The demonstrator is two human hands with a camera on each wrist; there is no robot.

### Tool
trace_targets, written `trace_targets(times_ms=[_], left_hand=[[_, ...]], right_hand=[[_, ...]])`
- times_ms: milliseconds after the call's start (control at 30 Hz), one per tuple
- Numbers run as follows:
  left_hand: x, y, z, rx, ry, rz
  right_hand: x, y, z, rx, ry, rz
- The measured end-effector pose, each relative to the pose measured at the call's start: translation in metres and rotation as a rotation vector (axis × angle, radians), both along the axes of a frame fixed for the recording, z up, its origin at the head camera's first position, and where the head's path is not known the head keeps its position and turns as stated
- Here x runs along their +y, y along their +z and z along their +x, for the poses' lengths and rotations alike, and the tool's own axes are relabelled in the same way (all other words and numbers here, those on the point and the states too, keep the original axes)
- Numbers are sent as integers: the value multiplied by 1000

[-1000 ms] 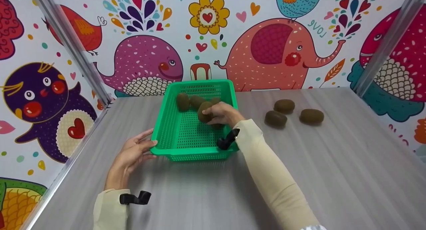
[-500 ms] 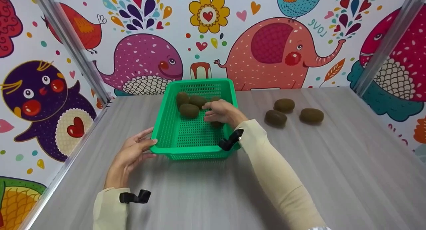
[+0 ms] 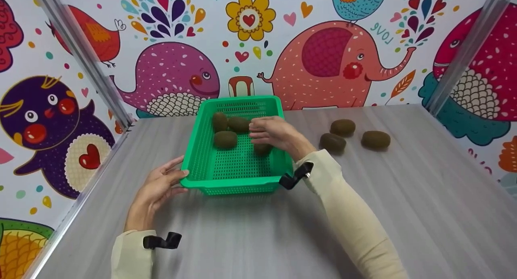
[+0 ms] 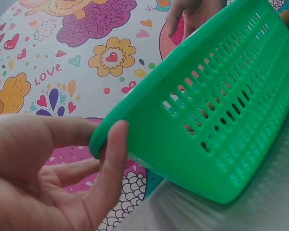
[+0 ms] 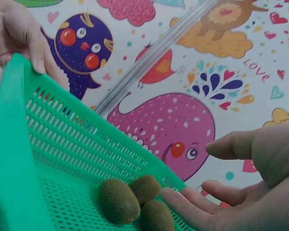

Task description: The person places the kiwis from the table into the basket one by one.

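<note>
A green plastic basket (image 3: 238, 185) with slotted walls stands on the table. My left hand (image 3: 158, 187) pinches its near left corner, the thumb over the rim, as the left wrist view also shows. Over the basket's right side hovers my right hand (image 3: 278, 134), its fingers extended and holding nothing. Inside, one kiwi (image 3: 225, 139) lies just in front of two others, a kiwi (image 3: 219, 121) at the left and a kiwi (image 3: 238, 124) by the back. Below my right fingers a further kiwi (image 3: 262, 149) is partly hidden. The right wrist view shows three kiwis (image 5: 119, 201) clustered.
Right of the basket, three loose kiwis (image 3: 333, 143) lie on the grey wood-grain table (image 3: 242, 238). A wall (image 3: 250, 61) printed with cartoon animals rises behind it, and metal posts (image 3: 83, 61) stand at the corners.
My right hand has let go of a kiwi, which now rests in the basket beside the others. The hand has opened and drawn back to the right. My left hand keeps its grip.
</note>
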State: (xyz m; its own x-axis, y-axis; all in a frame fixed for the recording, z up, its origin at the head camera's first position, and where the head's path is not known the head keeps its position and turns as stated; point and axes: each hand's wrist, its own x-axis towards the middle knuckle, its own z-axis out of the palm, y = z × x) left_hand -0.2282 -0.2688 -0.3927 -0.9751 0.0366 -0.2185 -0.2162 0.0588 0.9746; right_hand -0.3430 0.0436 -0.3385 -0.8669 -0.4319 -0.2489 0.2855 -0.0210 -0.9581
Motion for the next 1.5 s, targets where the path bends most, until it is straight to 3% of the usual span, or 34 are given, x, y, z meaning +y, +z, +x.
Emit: trace_targets(times_ms=[367, 700, 1000, 1200, 1500], left_hand=[[-1, -1, 0, 4, -10, -11], [-1, 1, 0, -10, -3, -15], [0, -1, -1, -10, -7, -9], [0, -1, 0, 1, -17, -25], [1, 0, -1, -1, -7, -18]], right_hand=[[35, -1, 19, 159, -11, 2], [53, -12, 36, 326, -74, 164], [73, -19, 42, 440, -141, 251], [91, -22, 38, 479, -179, 217], [122, -18, 35, 456, -279, 202]])
